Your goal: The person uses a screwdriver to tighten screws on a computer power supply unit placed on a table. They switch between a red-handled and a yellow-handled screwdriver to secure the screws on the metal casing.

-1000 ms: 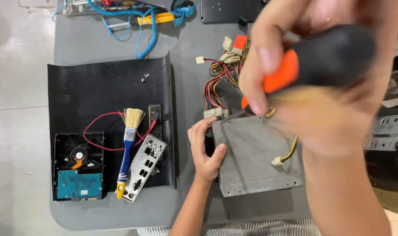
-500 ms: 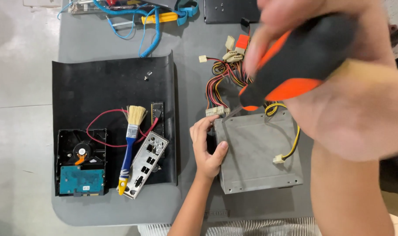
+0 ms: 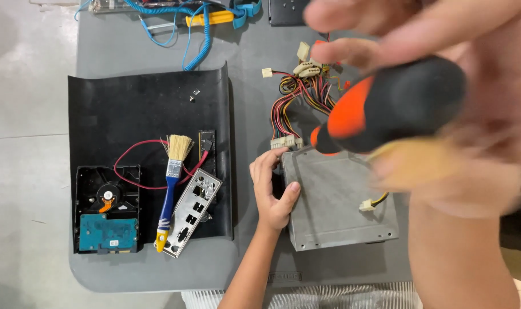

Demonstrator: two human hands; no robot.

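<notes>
Head view, nearest first: right hand [image 3: 478, 131] close under the lens and blurred, clenched around a screwdriver [image 3: 398, 106] by its black-and-orange handle; shaft and tip hidden, so impossible to tell where the point sits

Below and left of that grip, down on the grey table [image 3: 249, 57]: grey metal box [image 3: 340, 200] lying flat, with a small white plug on a yellow-black lead on its lid. Left hand [image 3: 273, 191] clamps the box's left edge, thumb on top, fingers curled over the side

Probably best to keep that left clamp firm so the box cannot slide, lower the tool until the tip shows clearly, and hold the shaft straight over any screw head before turning; worth keeping the loose lead out from under the tip

Just beyond the box, under the tool grip: a wire bundle [image 3: 297, 97] of red, yellow and black strands ending in pale plugs

Left of the left hand, well apart from the tool: a black mat [image 3: 146, 103] serving as a tray. On it, a hard drive [image 3: 107, 209] with a teal board, a blue-handled brush [image 3: 172, 183], a perforated metal plate [image 3: 191, 212] touching the brush's handle, a dark memory stick [image 3: 207, 151], a looping red wire [image 3: 136, 183], and two small screws [image 3: 193, 94] near the far edge

Farthest off, at the table's far end: a coiled blue cable [image 3: 203, 34]
</notes>
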